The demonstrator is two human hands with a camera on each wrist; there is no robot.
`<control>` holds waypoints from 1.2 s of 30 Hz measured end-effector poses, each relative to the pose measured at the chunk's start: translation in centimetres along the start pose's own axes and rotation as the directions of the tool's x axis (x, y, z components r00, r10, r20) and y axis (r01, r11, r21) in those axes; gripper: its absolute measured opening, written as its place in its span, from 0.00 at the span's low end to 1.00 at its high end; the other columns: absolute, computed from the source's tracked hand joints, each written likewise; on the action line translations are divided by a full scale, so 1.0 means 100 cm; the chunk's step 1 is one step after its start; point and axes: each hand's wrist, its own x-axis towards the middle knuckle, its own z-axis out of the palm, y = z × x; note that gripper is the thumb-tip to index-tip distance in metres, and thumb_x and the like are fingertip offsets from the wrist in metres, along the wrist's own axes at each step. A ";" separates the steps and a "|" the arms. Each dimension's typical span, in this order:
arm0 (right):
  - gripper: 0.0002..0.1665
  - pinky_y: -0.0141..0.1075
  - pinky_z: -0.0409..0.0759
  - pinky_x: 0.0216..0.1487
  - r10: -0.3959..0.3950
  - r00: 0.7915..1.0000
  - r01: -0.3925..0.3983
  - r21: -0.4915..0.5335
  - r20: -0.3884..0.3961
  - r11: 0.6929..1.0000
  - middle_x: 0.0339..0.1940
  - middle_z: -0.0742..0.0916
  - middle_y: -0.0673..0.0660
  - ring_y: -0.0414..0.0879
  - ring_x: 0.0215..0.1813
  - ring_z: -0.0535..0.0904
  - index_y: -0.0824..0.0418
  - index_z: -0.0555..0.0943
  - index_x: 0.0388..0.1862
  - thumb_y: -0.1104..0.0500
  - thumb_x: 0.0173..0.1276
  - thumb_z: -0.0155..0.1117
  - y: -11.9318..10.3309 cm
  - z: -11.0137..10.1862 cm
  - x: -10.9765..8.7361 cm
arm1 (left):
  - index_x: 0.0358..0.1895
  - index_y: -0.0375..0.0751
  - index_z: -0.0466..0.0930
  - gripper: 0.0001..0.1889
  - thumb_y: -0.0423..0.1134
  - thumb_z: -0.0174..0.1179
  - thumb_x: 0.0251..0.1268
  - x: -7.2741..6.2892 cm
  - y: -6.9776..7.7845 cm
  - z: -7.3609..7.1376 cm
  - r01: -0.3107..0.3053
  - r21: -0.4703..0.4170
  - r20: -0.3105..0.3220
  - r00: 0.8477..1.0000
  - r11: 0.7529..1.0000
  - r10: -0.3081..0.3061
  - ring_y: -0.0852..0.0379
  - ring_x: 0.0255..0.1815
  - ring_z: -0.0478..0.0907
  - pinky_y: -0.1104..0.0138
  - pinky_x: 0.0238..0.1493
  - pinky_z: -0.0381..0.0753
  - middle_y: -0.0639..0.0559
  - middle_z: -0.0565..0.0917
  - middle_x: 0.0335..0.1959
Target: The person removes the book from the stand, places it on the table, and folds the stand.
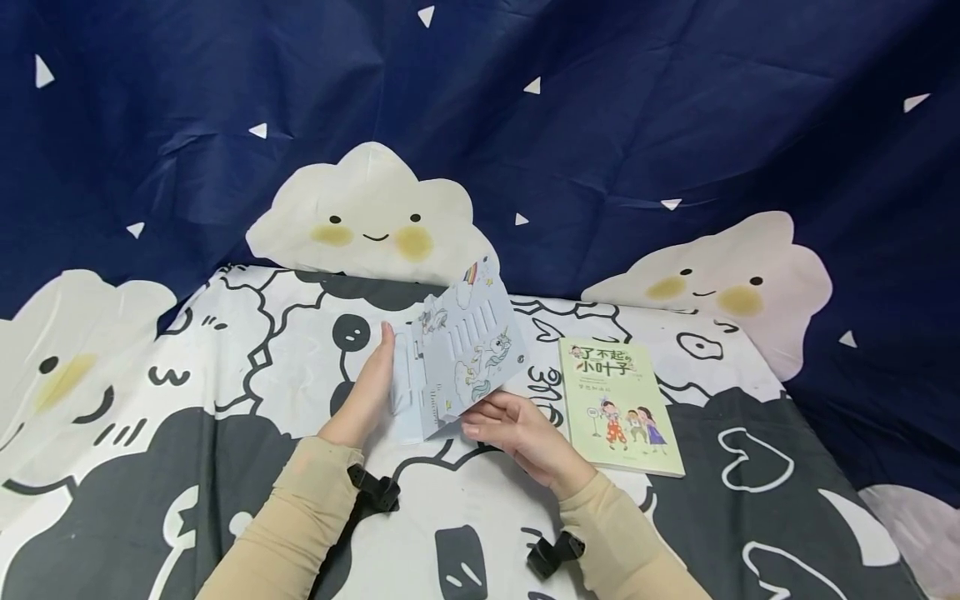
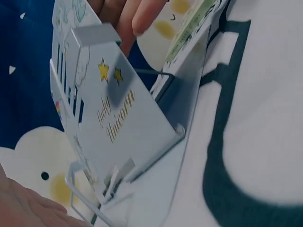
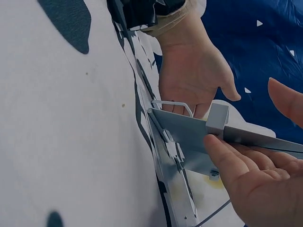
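A pale folding book stand (image 1: 471,354), printed with unicorns and a rainbow, is unfolded on the cloth with its slotted panel tilted up. In the left wrist view, gold lettering and two stars mark its front ledge (image 2: 125,104). My left hand (image 1: 367,392) lies along the stand's left side, thumb straight and apart; in the right wrist view its fingertips are hidden behind the wire support (image 3: 173,102). My right hand (image 1: 528,433) is at the panel's lower right, its extended fingers (image 3: 232,158) touching the underside while the thumb stays off.
A green book (image 1: 626,408) with cartoon children lies flat to the right of the stand. Black-and-white patterned cloth (image 1: 472,492) covers the table. Behind it hangs a dark blue curtain (image 1: 600,150) with smiling clouds.
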 end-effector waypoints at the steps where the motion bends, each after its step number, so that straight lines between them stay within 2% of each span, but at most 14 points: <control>1: 0.39 0.34 0.78 0.63 0.000 1.000 0.000 0.000 0.000 1.000 0.68 0.74 0.74 0.51 0.65 0.77 0.77 0.62 0.70 0.67 0.64 0.65 0.000 0.000 0.000 | 0.76 0.41 0.58 0.47 0.72 0.15 0.70 -0.001 0.001 0.001 0.004 0.007 -0.005 1.000 1.000 -0.004 0.45 0.78 0.54 0.53 0.82 0.37 0.36 0.63 0.71; 6: 0.37 0.34 0.78 0.63 -0.004 1.000 0.004 -0.005 -0.007 1.000 0.67 0.75 0.73 0.51 0.64 0.77 0.77 0.63 0.69 0.67 0.64 0.65 -0.001 0.000 -0.001 | 0.79 0.44 0.51 0.47 0.73 0.15 0.69 -0.009 0.005 0.010 0.009 0.045 -0.017 1.000 0.999 -0.008 0.43 0.78 0.52 0.48 0.80 0.41 0.38 0.59 0.75; 8: 0.37 0.34 0.78 0.62 -0.007 1.000 0.007 -0.008 -0.008 1.000 0.67 0.76 0.72 0.52 0.64 0.78 0.76 0.63 0.69 0.67 0.64 0.65 -0.001 -0.001 -0.001 | 0.78 0.44 0.55 0.46 0.71 0.15 0.70 -0.012 0.007 0.013 0.009 0.065 -0.011 1.000 0.998 -0.008 0.40 0.73 0.59 0.46 0.79 0.48 0.35 0.64 0.69; 12: 0.38 0.34 0.78 0.63 -0.014 1.000 0.013 -0.019 -0.003 1.000 0.68 0.75 0.72 0.50 0.64 0.78 0.75 0.62 0.71 0.66 0.65 0.65 -0.001 -0.001 0.000 | 0.76 0.36 0.56 0.46 0.70 0.16 0.72 -0.015 0.011 0.016 0.018 0.122 0.001 1.000 0.992 -0.019 0.35 0.77 0.55 0.43 0.78 0.48 0.32 0.60 0.73; 16: 0.38 0.34 0.77 0.64 -0.021 1.000 0.022 -0.023 0.013 0.999 0.70 0.73 0.73 0.56 0.69 0.74 0.76 0.61 0.71 0.67 0.65 0.64 0.000 -0.001 0.000 | 0.76 0.31 0.54 0.48 0.70 0.17 0.71 -0.016 0.012 0.018 0.029 0.148 0.004 1.000 0.989 -0.030 0.33 0.79 0.47 0.39 0.78 0.43 0.31 0.55 0.77; 20: 0.40 0.35 0.76 0.66 -0.025 0.999 0.026 -0.015 0.025 1.000 0.72 0.69 0.74 0.62 0.74 0.67 0.75 0.58 0.74 0.69 0.65 0.62 0.000 0.001 0.000 | 0.76 0.35 0.56 0.47 0.70 0.17 0.72 -0.016 0.011 0.016 0.012 0.119 0.026 1.000 0.993 -0.015 0.36 0.78 0.53 0.42 0.78 0.45 0.33 0.60 0.74; 26: 0.42 0.36 0.74 0.67 -0.026 0.999 0.027 -0.014 0.042 1.000 0.74 0.67 0.73 0.62 0.76 0.63 0.75 0.55 0.75 0.70 0.65 0.61 0.001 0.006 0.001 | 0.77 0.36 0.54 0.46 0.69 0.17 0.73 -0.012 0.007 0.010 -0.025 0.097 0.060 0.998 0.995 0.019 0.42 0.79 0.53 0.48 0.80 0.45 0.36 0.62 0.74; 31: 0.44 0.39 0.75 0.67 -0.022 0.997 0.023 -0.014 0.075 1.000 0.75 0.65 0.73 0.63 0.77 0.61 0.75 0.53 0.76 0.73 0.64 0.60 0.001 0.009 0.000 | 0.75 0.38 0.61 0.48 0.71 0.15 0.71 -0.009 0.003 0.004 -0.030 0.121 0.078 0.997 0.992 0.020 0.41 0.74 0.62 0.47 0.78 0.52 0.35 0.69 0.69; 36: 0.47 0.41 0.72 0.70 -0.033 0.992 0.039 -0.040 0.122 0.998 0.78 0.60 0.72 0.64 0.79 0.56 0.75 0.49 0.77 0.74 0.64 0.60 0.003 0.014 -0.001 | 0.77 0.41 0.58 0.48 0.72 0.12 0.69 -0.004 0.001 -0.003 -0.055 0.166 0.107 0.994 0.985 0.038 0.43 0.79 0.54 0.47 0.80 0.46 0.38 0.63 0.75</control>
